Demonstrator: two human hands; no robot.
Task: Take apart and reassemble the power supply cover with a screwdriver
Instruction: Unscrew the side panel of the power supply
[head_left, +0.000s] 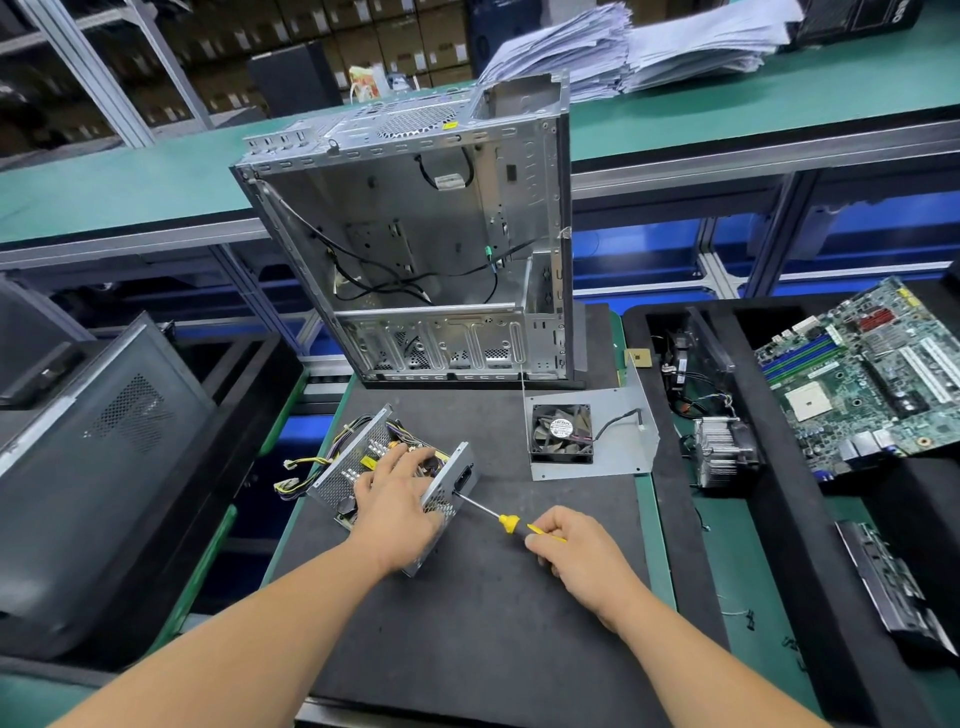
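Power supply (363, 467) sits tilted on the dark mat of the counter (493, 623), in front of the stripped case (415, 234); its innards show on top, so the cover looks at least partly off, though I cannot tell whether this is removal or refitting. Left hand (397, 499) grip curls over the unit's near end, steadying it. Right hand (576, 551) grip closes round the screwdriver (506, 522) handle, well right of the unit. Tip meets the perforated end face, probably at a screw.

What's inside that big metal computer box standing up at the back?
The computer case holds only loose black cables and bare metal panels. No motherboard is in it. Whatever lies behind its lower bracket is covered.
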